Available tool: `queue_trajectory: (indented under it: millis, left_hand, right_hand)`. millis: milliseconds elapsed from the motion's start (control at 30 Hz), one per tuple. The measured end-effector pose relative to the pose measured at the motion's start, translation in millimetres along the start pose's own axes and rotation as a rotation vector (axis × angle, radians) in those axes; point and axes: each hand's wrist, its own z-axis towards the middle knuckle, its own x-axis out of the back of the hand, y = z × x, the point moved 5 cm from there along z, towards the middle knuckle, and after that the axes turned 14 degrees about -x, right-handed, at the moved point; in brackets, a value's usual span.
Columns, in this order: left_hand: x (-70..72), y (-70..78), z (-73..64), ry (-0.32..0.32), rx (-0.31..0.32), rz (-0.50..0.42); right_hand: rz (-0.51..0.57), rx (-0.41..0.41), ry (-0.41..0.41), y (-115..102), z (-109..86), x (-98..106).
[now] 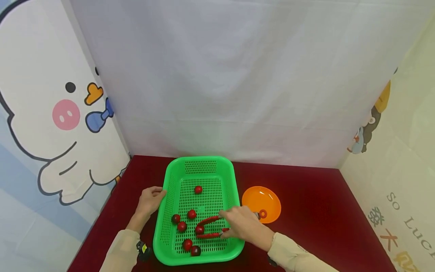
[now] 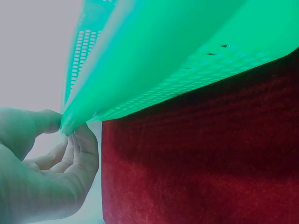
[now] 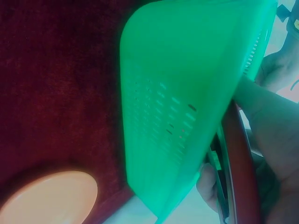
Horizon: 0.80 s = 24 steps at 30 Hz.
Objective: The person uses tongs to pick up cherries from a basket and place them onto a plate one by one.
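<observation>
In the head view, a green perforated plastic basket (image 1: 200, 258) lies in front of me. My left hand (image 1: 149, 202) pinches its left rim between thumb and fingers, seen closely in the left wrist view. My right hand (image 1: 246, 224) reaches over the right rim and grips red-tipped tongs (image 1: 209, 235). Their arms lie on either side of a small round red fruit (image 1: 199, 229) on the basket floor; whether both arms press on it I cannot tell. Other red fruits lie singly or in pairs, one (image 1: 198, 189) farther back and another (image 1: 187, 244) near the front.
An orange plate (image 1: 258, 196) stands right of the basket, with the tongs' ring end (image 1: 263, 214) showing above it. The table has a dark red cloth (image 1: 312, 215). A white curtain (image 1: 231, 83) hangs behind, and printed sheets flank both sides.
</observation>
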Motion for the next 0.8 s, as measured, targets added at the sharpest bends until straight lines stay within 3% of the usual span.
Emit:
queue_trajectory:
  millis: [800]
  left_hand:
    - [0.5, 0.8, -2.9, -0.004, 0.003, -0.023]
  right_hand:
    - [0.110, 0.004, 0.113, 11, -8.8, 12]
